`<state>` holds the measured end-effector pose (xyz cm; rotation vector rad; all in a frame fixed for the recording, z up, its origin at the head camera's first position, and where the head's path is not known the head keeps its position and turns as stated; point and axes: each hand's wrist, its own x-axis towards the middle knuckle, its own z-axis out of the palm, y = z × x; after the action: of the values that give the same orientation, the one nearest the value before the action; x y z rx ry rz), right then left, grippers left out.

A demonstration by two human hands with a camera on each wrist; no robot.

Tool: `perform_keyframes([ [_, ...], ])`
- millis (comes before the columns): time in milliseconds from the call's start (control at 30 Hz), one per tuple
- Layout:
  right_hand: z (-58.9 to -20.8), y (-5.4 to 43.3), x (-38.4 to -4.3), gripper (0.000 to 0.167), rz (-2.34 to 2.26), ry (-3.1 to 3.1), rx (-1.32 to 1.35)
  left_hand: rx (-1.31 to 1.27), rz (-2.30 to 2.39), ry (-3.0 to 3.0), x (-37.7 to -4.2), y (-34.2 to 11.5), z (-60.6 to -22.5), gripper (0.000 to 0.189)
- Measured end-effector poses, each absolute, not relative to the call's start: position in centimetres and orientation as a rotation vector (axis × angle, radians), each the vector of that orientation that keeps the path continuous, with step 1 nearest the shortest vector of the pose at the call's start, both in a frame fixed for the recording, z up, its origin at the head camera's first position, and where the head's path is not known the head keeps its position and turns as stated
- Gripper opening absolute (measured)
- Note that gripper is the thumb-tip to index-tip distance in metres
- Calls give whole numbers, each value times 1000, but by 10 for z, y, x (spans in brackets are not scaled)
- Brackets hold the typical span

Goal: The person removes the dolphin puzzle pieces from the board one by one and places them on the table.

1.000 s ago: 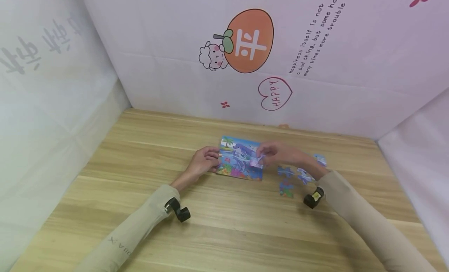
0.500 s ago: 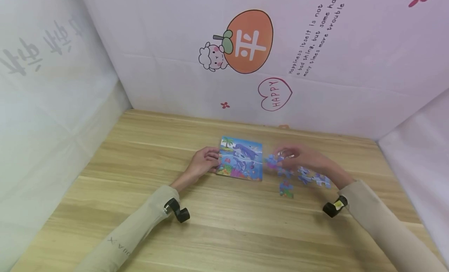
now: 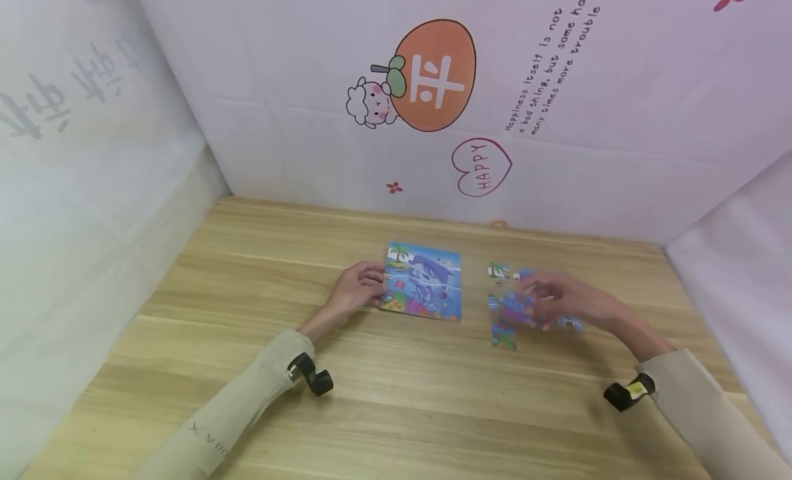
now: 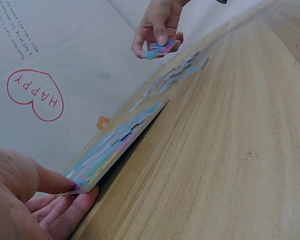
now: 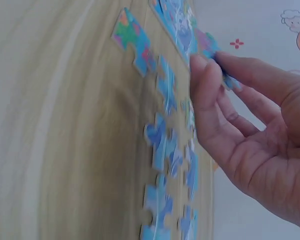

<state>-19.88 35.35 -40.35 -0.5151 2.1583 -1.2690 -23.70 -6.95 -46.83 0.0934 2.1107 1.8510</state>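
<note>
My left hand (image 3: pixel 357 287) grips the left edge of a square dolphin picture board (image 3: pixel 444 298), thumb on top and fingers beneath. In the left wrist view the board's near edge is tilted up off the table. A blue, pink and green jigsaw piece (image 4: pixel 158 49) is pinched between the thumb and fingers of my right hand (image 3: pixel 566 298). That hand hovers right of the board, over several loose jigsaw pieces (image 5: pixel 157 142), and covers part of them in the head view. Blur softens the held piece in the head view.
The wooden table (image 3: pixel 396 397) meets a white printed cloth wall (image 3: pixel 297 143) just behind the board. More white cloth hangs at the left (image 3: pixel 93 191) and right sides. A small black camera (image 3: pixel 628 392) is strapped to each wrist.
My right hand has moved right with the jigsaw piece, from over the board's right side to above the loose pieces. The board's picture is now uncovered; my left hand keeps its grip.
</note>
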Motion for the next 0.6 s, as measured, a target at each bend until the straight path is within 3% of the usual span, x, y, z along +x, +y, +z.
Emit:
perform_keyframes([
  [267, -405, 376, -178, 45, -1231, 2100, -461, 83, 1860, 2096, -238, -68, -469, 53],
  [600, -408, 389, -165, 24, -1163, 2060, -529, 121, 1855, 2115, -237, -69, -470, 52],
])
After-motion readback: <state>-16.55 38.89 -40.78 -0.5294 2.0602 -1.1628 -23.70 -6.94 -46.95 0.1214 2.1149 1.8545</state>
